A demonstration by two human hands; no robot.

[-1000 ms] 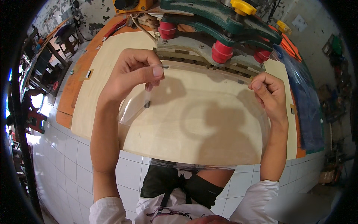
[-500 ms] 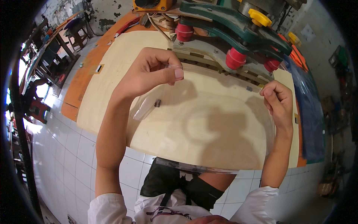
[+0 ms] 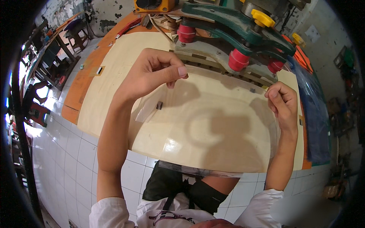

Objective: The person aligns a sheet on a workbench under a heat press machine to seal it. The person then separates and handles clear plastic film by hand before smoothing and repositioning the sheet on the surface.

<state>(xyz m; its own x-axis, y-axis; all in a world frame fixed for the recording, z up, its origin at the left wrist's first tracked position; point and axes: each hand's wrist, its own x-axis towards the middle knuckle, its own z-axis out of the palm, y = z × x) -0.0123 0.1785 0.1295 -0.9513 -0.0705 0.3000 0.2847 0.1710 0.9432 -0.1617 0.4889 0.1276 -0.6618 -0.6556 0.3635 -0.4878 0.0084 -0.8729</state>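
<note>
A clear plastic sheet (image 3: 172, 145) spreads over the pale board between my hands, its near edge hanging past the board's front. My left hand (image 3: 154, 74) pinches its far left part between thumb and fingertips. At the far right, my right hand (image 3: 283, 102) is closed on the sheet's edge, fingers curled in. Just beyond lies the metal bar (image 3: 228, 74) of a press with a green arm (image 3: 224, 17) and red insulators (image 3: 238, 60). Small dark pieces show near the sheet, one (image 3: 159, 105) at left and another (image 3: 252, 90) near the bar.
The pale board (image 3: 102, 87) rests on an orange-brown worktable (image 3: 72, 102). Folded blue plastic (image 3: 317, 125) drapes over the right side. Red-handled cutters (image 3: 128, 27) lie at the far left, beside a yellow box (image 3: 156, 4). White floor tiles (image 3: 72, 152) show at left.
A bright glare has appeared on the sheet near its front left. My left fingertips have shifted very slightly; both hands otherwise stay in place.
</note>
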